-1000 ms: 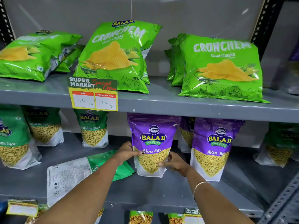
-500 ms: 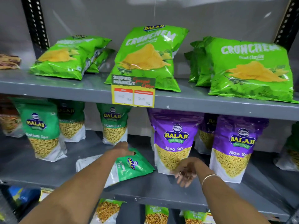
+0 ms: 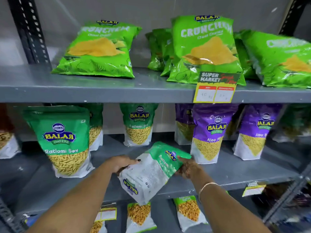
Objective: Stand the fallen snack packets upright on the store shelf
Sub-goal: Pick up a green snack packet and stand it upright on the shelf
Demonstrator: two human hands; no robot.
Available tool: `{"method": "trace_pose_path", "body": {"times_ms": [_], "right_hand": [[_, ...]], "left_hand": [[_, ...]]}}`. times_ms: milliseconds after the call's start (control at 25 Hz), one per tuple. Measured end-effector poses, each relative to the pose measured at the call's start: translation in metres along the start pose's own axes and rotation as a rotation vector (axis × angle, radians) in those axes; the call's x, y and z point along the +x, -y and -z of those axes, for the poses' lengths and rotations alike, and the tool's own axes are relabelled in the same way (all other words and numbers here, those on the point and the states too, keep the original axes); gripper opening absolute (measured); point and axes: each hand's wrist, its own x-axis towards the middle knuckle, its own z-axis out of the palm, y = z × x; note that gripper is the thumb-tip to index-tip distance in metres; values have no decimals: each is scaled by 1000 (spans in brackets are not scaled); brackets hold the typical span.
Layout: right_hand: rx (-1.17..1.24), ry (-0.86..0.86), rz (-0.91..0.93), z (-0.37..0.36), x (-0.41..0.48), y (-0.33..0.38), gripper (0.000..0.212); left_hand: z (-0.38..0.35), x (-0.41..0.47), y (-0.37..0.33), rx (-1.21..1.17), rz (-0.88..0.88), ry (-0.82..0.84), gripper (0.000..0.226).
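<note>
A green and white Ratlami Sev packet (image 3: 151, 172) is held tilted above the front edge of the middle shelf (image 3: 235, 174), its back panel facing me. My left hand (image 3: 121, 163) grips its left side and my right hand (image 3: 186, 167) grips its green top end. Upright green Ratlami Sev packets (image 3: 65, 140) stand to the left and behind. Purple Aloo Sev packets (image 3: 210, 135) stand upright to the right.
Green Crunchem chip bags (image 3: 99, 51) lie and lean on the upper shelf, above a yellow price tag (image 3: 216, 88). More snack packets (image 3: 139, 216) stand on the shelf below. A black slotted upright (image 3: 28, 31) rises at the left.
My left hand closed on the fallen green packet and my right hand left the purple packet to join it. Both hands have lifted the packet off the shelf. The view shifted left.
</note>
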Motion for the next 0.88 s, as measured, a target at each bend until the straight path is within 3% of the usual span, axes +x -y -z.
{"method": "trace_pose_path", "body": {"times_ms": [160,320,440,520,680,800,880], "right_hand": [[-25,-54,159,-31,-14,21,23],[-156,-8,355,-65,-33,64,22],[-211,97,472,-93,-44,84,29],[-267,123,546,-108,-45,88,35],[-324,128,661,-115,-36,84,38],[-393,107,651,-93,-28,68,26],[-581,39,523,-70,-18,44,35]], "left_hand": [[12,-16,-3,-97,22,74,23],[26,-27,-8,-138,-96,67,18],[28,-26,-13,-120,-203,-79,25],[25,-19,-12,-104,-273,-206,45],[14,-1,-1,-41,-283,-444,56],[7,2,0,-11,-287,-517,58],[4,0,-2,2,-290,-529,61]]}}
